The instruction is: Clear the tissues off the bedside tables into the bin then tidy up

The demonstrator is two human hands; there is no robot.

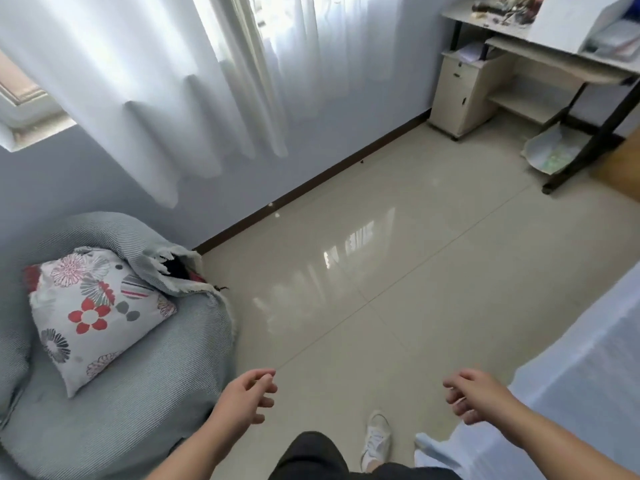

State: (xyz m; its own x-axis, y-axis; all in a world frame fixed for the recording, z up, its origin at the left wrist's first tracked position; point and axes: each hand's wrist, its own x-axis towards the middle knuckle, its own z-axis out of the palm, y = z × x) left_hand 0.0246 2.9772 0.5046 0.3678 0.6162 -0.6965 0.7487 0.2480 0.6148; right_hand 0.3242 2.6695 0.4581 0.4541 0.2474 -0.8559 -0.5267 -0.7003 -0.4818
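Hands come first in this view: both are held out low in front of the body, over the pale glossy tiled floor [398, 258], and both carry nothing. The left hand [247, 396] has its fingers loosely curled and apart, and the right hand [474, 393] is the same, relaxed and half open. I judge that they hang free like this because the person is walking, with one white sneaker [375, 439] stepping forward between them, and not reaching for anything.

No tissue, no bedside table and no bin can be seen here, so I cannot tell where they are; they are probably outside the view. At the left stands a round armchair under a grey ribbed cover [138, 393], and a white cushion with red and grey flowers [93, 317] leans in its seat. At the right edge is a light blue bed sheet [581, 386]. Far right, a desk with a black frame [571, 60] stands against the wall, with a cream small cabinet [464, 88] beside it, under the white curtains [194, 74].
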